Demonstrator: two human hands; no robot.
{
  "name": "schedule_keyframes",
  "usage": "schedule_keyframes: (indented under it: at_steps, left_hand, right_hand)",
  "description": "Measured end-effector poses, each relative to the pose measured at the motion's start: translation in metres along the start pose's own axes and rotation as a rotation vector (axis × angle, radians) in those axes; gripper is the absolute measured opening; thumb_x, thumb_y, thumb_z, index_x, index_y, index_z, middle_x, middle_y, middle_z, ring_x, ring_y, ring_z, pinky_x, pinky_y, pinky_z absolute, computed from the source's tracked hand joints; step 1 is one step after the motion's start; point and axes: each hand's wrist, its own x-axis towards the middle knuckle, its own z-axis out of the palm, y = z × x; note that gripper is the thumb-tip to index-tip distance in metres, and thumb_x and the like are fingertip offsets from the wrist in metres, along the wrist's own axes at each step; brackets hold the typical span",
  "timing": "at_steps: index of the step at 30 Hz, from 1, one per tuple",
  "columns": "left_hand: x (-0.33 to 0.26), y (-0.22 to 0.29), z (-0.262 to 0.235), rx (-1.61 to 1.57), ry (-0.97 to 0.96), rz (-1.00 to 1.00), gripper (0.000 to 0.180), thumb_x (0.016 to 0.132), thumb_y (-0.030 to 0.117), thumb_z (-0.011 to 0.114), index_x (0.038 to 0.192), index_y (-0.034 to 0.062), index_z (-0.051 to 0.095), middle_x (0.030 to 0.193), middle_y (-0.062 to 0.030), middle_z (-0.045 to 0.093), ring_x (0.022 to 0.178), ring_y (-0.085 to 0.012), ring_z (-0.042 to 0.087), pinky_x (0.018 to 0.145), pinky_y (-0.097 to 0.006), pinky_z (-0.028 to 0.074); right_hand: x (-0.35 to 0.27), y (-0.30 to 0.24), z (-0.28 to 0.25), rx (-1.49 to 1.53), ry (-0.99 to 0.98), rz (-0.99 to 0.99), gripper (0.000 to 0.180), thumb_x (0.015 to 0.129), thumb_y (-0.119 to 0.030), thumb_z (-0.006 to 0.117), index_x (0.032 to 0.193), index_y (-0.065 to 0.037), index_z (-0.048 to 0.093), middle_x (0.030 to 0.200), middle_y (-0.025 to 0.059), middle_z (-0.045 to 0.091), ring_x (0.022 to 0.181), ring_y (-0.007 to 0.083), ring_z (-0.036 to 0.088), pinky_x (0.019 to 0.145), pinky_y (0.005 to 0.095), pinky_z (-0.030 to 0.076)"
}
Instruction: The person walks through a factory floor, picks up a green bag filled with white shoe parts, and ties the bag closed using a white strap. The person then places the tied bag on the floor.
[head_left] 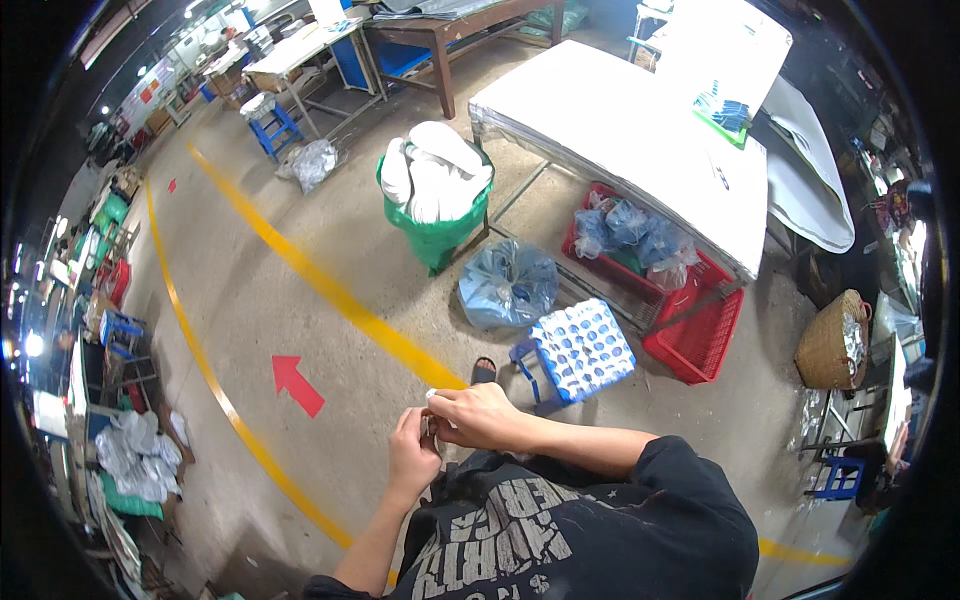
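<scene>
While both hands meet, one stool stands near.

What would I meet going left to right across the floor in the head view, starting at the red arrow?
Red arrow painted on the floor → yellow floor line → green sack of white rolls → blue plastic bag → blue-and-white stool → red basket → wicker basket.
</scene>
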Motion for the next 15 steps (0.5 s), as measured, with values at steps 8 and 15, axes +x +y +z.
schedule_keyframes:
  at_steps: [8,15]
  left_hand:
    - [0.178,-0.076,-0.06,0.016,-0.054,-0.018,0.03,0.079,-0.012,0.052,0.106,-0.0033,0.061,0.099,-0.0233,0.065,0.088,-0.0439,0.065,0.074,-0.043,0.051]
    - [0.29,-0.142,-0.106,0.059,-0.137,0.063,0.027,0.082,-0.006,0.058,0.108,-0.0012,0.062,0.102,-0.0194,0.065,0.096,-0.042,0.063,0.084,-0.047,0.052]
  right_hand:
    - [0.178,0.084,0.01,0.059,-0.014,0.082,0.021,0.085,-0.026,0.069,0.094,-0.008,0.062,0.084,0.0122,0.068,0.074,0.0376,0.07,0.06,0.0503,0.055]
    - [0.297,0.142,0.031,0.124,-0.163,0.233,0.022,0.083,-0.03,0.071,0.093,-0.012,0.063,0.079,0.0127,0.071,0.074,0.0387,0.069,0.063,0.0529,0.053]
